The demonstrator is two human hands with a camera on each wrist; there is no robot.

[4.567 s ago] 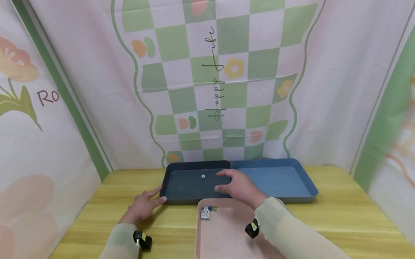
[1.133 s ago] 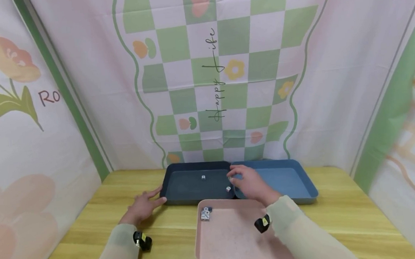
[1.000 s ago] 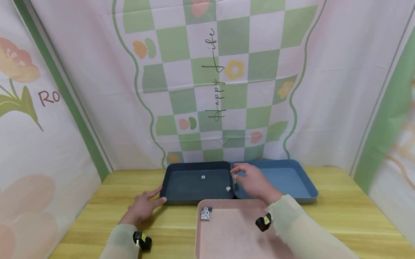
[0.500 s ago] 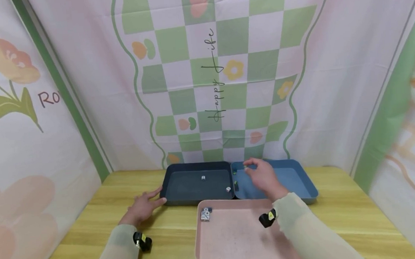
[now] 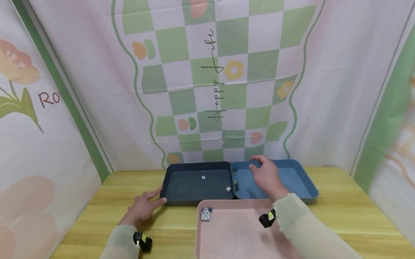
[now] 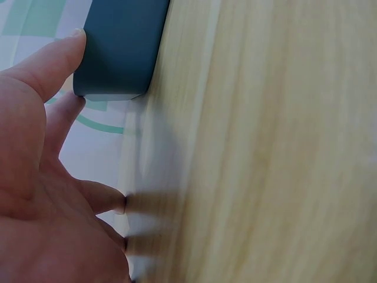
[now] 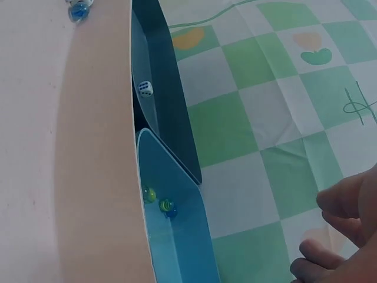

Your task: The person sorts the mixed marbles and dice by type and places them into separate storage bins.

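My left hand (image 5: 142,206) touches the left end of the dark tray (image 5: 184,189) with thumb and index finger extended; its other fingertips press the table in the left wrist view. My right hand (image 5: 267,178) hovers over the blue tray (image 5: 295,179), fingers slightly bent, thumb apart from index finger, nothing visible between them. Green-and-yellow glass marbles (image 7: 167,205) lie by the blue tray's left wall. One white die (image 5: 203,178) sits mid dark tray, another die (image 5: 228,189) near its right front corner. Several white dice (image 5: 205,214) and a blue marble (image 7: 78,12) lie in the pink tray's corner.
The pink tray (image 5: 237,239) stands in front of the two other trays, which stand side by side. All rest on a wood-grain table (image 5: 168,240). A patterned curtain (image 5: 238,103) hangs right behind the trays.
My right hand has moved right, from the dark tray to over the blue one. A second die appeared in the dark tray, marbles in the blue; the pink tray's yellowish marble is gone. Left hand unchanged.
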